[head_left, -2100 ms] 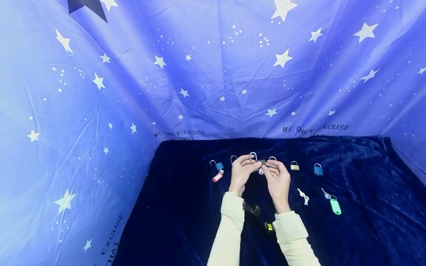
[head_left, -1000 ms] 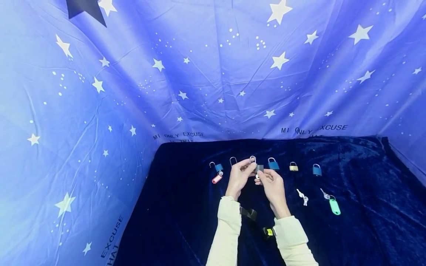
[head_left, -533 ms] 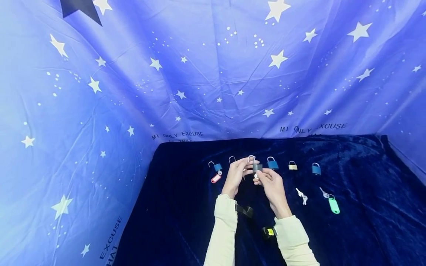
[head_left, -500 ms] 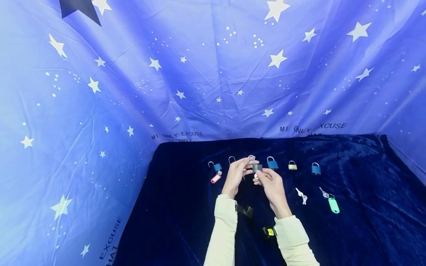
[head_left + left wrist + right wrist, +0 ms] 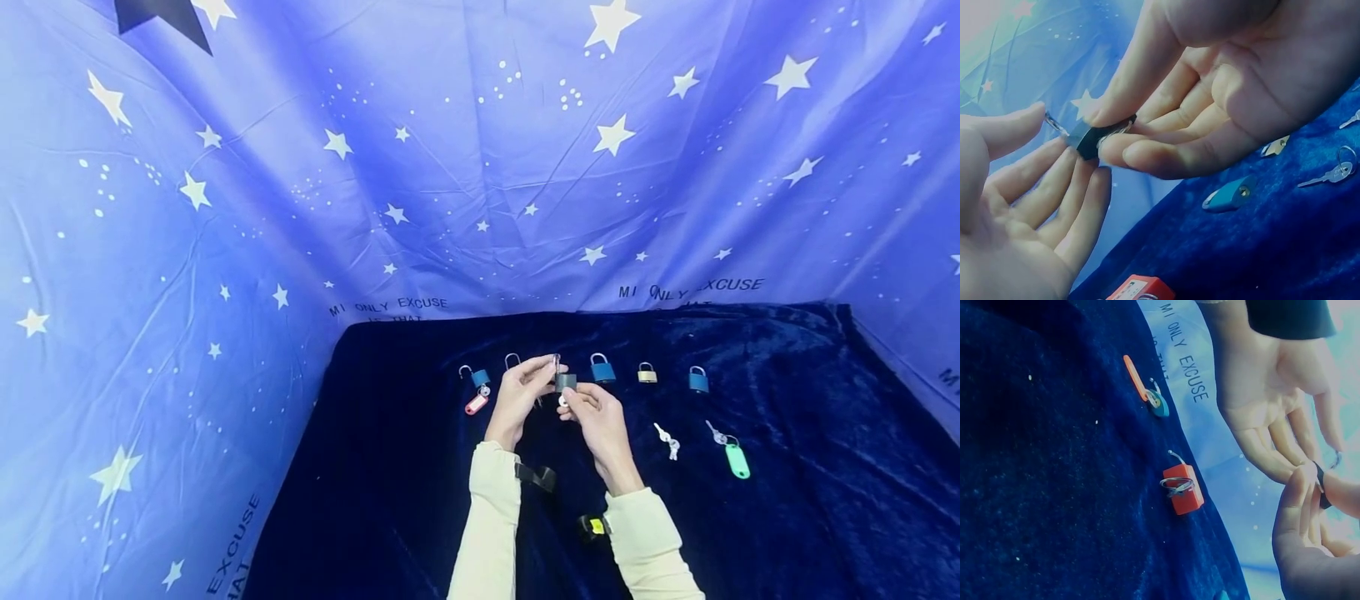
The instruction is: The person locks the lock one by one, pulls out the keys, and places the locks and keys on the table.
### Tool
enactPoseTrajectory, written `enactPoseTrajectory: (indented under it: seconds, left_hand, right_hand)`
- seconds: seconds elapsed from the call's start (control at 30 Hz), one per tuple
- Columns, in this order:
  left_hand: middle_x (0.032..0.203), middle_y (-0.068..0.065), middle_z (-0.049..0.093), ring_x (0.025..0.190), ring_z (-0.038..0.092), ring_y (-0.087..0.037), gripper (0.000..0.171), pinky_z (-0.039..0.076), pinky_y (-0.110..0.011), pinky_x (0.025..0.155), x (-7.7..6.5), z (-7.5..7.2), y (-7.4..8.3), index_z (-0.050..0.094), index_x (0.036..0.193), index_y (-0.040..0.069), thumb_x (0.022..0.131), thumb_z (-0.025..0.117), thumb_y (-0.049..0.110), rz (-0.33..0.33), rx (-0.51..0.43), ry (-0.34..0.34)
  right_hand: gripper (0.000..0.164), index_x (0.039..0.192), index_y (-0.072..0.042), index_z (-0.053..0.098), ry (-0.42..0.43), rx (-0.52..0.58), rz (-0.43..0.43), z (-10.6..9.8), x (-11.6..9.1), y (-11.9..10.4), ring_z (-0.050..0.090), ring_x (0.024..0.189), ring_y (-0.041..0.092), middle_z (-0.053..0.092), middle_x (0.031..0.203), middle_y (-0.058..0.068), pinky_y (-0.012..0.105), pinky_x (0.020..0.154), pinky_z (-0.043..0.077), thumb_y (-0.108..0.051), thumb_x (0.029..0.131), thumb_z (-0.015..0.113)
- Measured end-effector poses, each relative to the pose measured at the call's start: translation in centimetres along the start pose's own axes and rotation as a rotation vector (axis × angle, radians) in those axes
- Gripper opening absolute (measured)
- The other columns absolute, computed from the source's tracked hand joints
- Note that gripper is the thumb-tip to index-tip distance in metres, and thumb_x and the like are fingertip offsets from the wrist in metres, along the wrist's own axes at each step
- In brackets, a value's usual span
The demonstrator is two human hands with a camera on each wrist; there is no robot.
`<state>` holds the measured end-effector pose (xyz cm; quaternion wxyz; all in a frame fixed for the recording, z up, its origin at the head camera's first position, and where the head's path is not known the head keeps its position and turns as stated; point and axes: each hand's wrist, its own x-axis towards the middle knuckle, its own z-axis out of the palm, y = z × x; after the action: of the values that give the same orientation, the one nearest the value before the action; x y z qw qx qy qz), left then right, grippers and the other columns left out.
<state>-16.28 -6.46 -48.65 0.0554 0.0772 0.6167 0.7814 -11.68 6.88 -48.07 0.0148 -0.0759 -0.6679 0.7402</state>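
Observation:
Both hands hold a dark grey padlock (image 5: 566,382) above the cloth in the head view. Its shackle (image 5: 557,363) is raised and seen nearly edge-on. My right hand (image 5: 603,421) pinches the padlock's body between thumb and fingers. A silvery key (image 5: 563,401) hangs at its lower end, partly covered by the right fingers. My left hand (image 5: 517,398) has its thumb at the shackle's end and its fingers behind the body, as the left wrist view shows. In the right wrist view the padlock (image 5: 1322,487) is mostly hidden between the hands.
On the dark blue cloth (image 5: 390,500) lie an open blue padlock (image 5: 480,378) with a red tag (image 5: 476,405), a red padlock (image 5: 1184,494), two more blue padlocks (image 5: 602,372) (image 5: 698,381), a brass padlock (image 5: 647,375), loose keys (image 5: 667,442) and a green-tagged key (image 5: 737,460).
The padlock has come lower and its shackle has turned from a full loop to nearly edge-on. My left thumb has moved off the body towards the shackle. A blue padlock behind is uncovered.

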Motion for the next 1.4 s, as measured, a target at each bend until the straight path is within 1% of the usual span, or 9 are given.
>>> enactPoseTrajectory:
  seconds: [0.17,0.3,0.53,0.7,0.87,1.0,1.2,1.27,1.4]
  left_hand:
    - [0.105,-0.01,0.074,0.092,0.069,-0.012,0.031,0.056,-0.027,0.081,0.0,0.1,-0.3,0.067,0.119,0.002,0.091,0.072,0.015,-0.048,-0.007,0.067]
    - [0.099,-0.002,0.074,0.084,0.067,-0.008,0.031,0.054,-0.024,0.074,0.0,0.4,-0.5,0.066,0.116,0.004,0.088,0.075,0.015,-0.074,-0.005,0.069]
    - [0.096,-0.014,0.076,0.084,0.072,-0.012,0.028,0.055,-0.021,0.07,0.1,0.4,-1.0,0.059,0.112,0.002,0.088,0.072,0.006,-0.054,-0.069,0.033]
    - [0.097,-0.015,0.076,0.087,0.072,-0.016,0.03,0.057,-0.024,0.076,0.2,0.1,-0.9,0.065,0.12,0.006,0.091,0.071,0.01,-0.028,-0.044,0.002]
    - [0.099,-0.017,0.075,0.089,0.073,-0.017,0.029,0.058,-0.024,0.076,0.4,0.2,-0.6,0.068,0.121,0.006,0.092,0.07,0.01,-0.017,-0.012,0.003]
    - [0.099,-0.022,0.074,0.085,0.073,-0.014,0.028,0.059,-0.025,0.074,0.8,0.5,-0.4,0.068,0.119,0.002,0.092,0.069,0.007,-0.009,0.024,0.012]
    - [0.099,-0.027,0.072,0.085,0.074,-0.021,0.033,0.06,-0.027,0.073,1.4,0.9,-0.2,0.063,0.122,-0.007,0.092,0.068,0.003,0.022,0.049,-0.006]
    - [0.099,-0.026,0.073,0.087,0.074,-0.022,0.031,0.06,-0.028,0.074,1.5,1.0,-0.1,0.065,0.121,-0.005,0.093,0.068,0.006,0.02,0.053,-0.001]
    - [0.098,-0.022,0.074,0.088,0.074,-0.019,0.024,0.06,-0.028,0.076,1.6,1.0,0.1,0.071,0.116,0.003,0.097,0.065,0.014,-0.003,0.071,0.03]
  right_hand:
    - [0.028,0.115,0.01,0.059,-0.018,-0.003,0.005,0.0,-0.3,0.3,0.068,0.072,0.011,0.07,0.087,0.006,0.025,0.071,0.058,-0.011,0.097,0.063]
    - [0.027,0.114,0.01,0.06,-0.004,-0.025,0.002,-0.1,-0.5,0.5,0.069,0.073,0.014,0.07,0.088,0.01,0.025,0.071,0.058,-0.011,0.097,0.064]
    - [0.03,0.116,0.009,0.063,-0.003,-0.044,0.015,0.0,-0.8,0.8,0.07,0.074,0.017,0.071,0.087,0.009,0.025,0.071,0.058,-0.013,0.095,0.067]
    - [0.029,0.116,0.008,0.064,0.009,-0.035,0.005,0.2,-0.8,0.9,0.07,0.074,0.017,0.072,0.091,0.013,0.024,0.07,0.058,-0.012,0.095,0.067]
    - [0.03,0.115,0.008,0.063,0.011,-0.023,0.004,0.3,-0.7,0.8,0.068,0.071,0.012,0.071,0.089,0.01,0.024,0.07,0.058,-0.013,0.095,0.068]
    - [0.031,0.116,0.008,0.061,0.01,0.0,0.021,0.3,-0.5,1.1,0.068,0.07,0.011,0.071,0.088,0.009,0.024,0.069,0.058,-0.015,0.096,0.066]
    - [0.038,0.115,0.017,0.057,-0.044,0.045,0.069,0.4,-0.2,1.8,0.067,0.068,0.009,0.07,0.086,0.014,0.022,0.067,0.058,-0.019,0.103,0.055]
    - [0.04,0.114,0.018,0.057,-0.057,0.046,0.06,0.5,-0.1,2.0,0.066,0.067,0.009,0.068,0.086,0.016,0.023,0.066,0.058,-0.02,0.104,0.052]
    - [0.041,0.111,0.019,0.058,-0.042,0.033,0.022,0.7,-0.1,1.9,0.064,0.064,0.009,0.065,0.08,0.011,0.023,0.063,0.057,-0.021,0.104,0.052]
